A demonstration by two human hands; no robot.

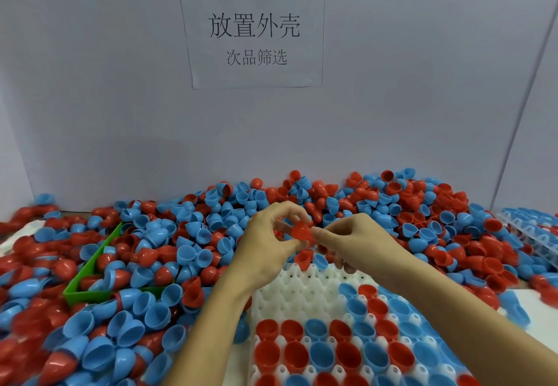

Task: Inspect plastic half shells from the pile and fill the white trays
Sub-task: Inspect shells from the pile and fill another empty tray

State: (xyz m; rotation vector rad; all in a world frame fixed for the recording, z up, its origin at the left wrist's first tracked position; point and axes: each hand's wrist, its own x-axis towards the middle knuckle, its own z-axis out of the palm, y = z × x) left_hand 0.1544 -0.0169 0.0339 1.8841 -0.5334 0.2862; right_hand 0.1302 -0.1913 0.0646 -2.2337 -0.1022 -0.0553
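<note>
I pinch a red shell (301, 231) between my left hand (265, 240) and right hand (353, 243) over the tray (302, 292) to check it.

White paper sheet (252, 32) taped to the grey wall, well above and behind the two hands: large characters 放置外壳, smaller line 次品筛选 beneath; dark brown rectangle at its top-left corner bears no legible text.

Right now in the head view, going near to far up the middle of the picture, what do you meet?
White plastic tray part-filled with red and blue half shells → left hand and right hand pinching one red plastic half shell → heaped pile of red and blue plastic half shells → white paper sign with black printed characters on the wall.
</note>
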